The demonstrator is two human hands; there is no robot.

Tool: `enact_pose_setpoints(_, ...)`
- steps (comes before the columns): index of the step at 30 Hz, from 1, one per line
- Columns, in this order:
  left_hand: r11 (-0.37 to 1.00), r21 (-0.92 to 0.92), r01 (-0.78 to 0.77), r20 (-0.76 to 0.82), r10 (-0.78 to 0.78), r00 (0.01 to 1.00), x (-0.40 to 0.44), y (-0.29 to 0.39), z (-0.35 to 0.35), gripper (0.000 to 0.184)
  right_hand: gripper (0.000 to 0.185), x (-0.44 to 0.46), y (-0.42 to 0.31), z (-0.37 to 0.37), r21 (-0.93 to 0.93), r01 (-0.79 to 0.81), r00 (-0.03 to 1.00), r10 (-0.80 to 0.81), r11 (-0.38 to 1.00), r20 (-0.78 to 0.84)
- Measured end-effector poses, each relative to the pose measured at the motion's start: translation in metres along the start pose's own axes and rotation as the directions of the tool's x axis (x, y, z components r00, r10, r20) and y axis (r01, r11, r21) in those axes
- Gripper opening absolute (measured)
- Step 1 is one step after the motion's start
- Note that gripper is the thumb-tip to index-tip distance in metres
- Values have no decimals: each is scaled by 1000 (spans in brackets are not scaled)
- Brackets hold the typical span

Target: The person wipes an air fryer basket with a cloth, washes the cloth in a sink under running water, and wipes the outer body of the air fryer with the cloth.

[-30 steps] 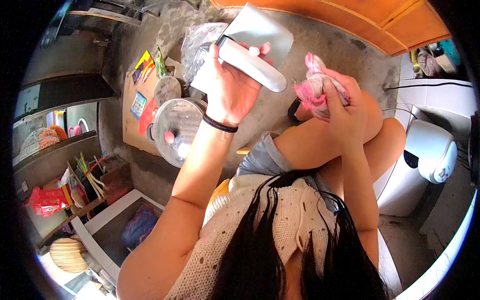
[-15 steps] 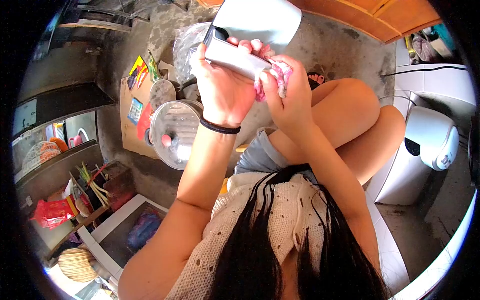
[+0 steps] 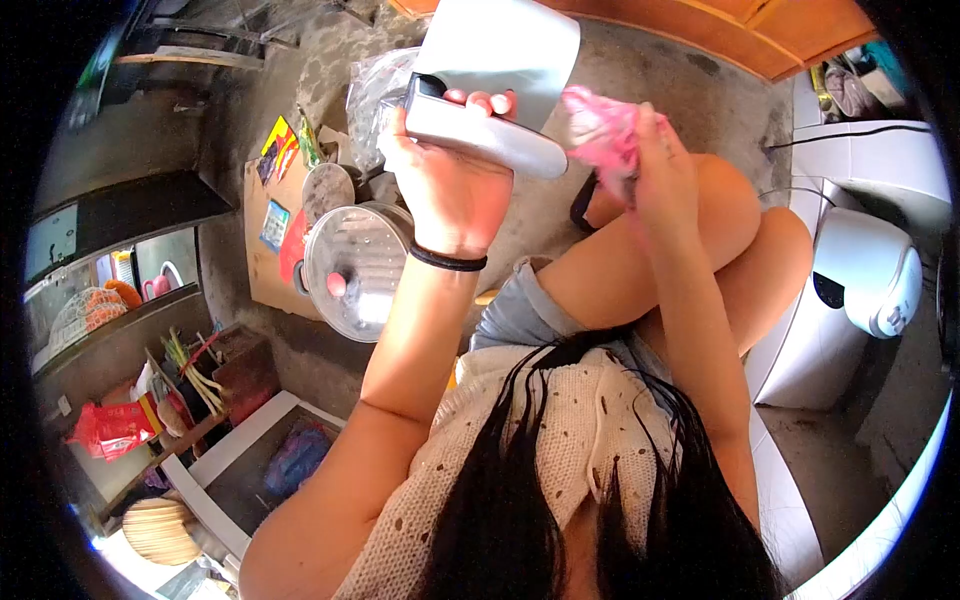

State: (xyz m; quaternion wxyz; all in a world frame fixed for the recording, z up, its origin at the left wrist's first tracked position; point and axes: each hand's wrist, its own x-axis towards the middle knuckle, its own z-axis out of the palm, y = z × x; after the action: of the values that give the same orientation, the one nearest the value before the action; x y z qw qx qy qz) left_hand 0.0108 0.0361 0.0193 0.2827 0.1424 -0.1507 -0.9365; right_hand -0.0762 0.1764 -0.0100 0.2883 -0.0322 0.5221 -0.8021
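Above the bare floor [image 3: 640,75], the silvery-white handled object [image 3: 495,60] is held up by one side only, so the likeliest mishap is a twist or a drop: its broad body overhangs beyond the fingers, and any slackening of the left grip [image 3: 455,190] could let that weight roll the handle [image 3: 490,135] in the palm. A fall might then strike the floor, or perhaps the glass lid [image 3: 360,250] down to the left. The loose folds of the pink-and-white cloth [image 3: 605,130] could also snag on the rounded handle end if swept across it. The left grip is closed around the handle, which lies across the palm, fingertips showing between it and the body. The right grip [image 3: 665,175] pinches the cloth, bunched just beside that rounded end; whether they touch, I cannot tell.
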Motion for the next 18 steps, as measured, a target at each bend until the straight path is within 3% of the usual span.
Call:
enact_pose_setpoints(2,1000,9,9,19,-9,1000,1,-9,1,34,24,-21,-13,8,-154,68,973,-32,986,229)
enact_pose_setpoints(3,999,-34,4,-90,-7,996,0,-12,12,38,33,-25,-12,8,-108,63,907,-12,992,420)
enact_pose_setpoints(4,999,-31,24,-77,-27,997,0,-13,12,38,35,-22,-4,10,-237,346,888,-236,908,394)
enact_pose_setpoints(6,998,-16,57,-58,-57,997,-1,-11,13,38,40,-14,19,16,-460,746,661,-616,481,429)
enact_pose_setpoints(10,983,-158,88,10,-88,996,2,-7,13,33,29,-28,24,27,-557,522,834,-523,646,175)
enact_pose_setpoints(13,978,-175,111,16,-110,994,4,-2,14,31,23,-21,13,26,-543,265,953,-303,797,20)
enact_pose_setpoints(16,972,-191,135,17,-135,991,8,0,17,29,25,-8,13,22,-222,107,979,-142,969,-149)
enact_pose_setpoints(18,954,-245,172,35,-168,985,9,3,14,28,25,-1,9,4,26,71,981,-65,997,-181)
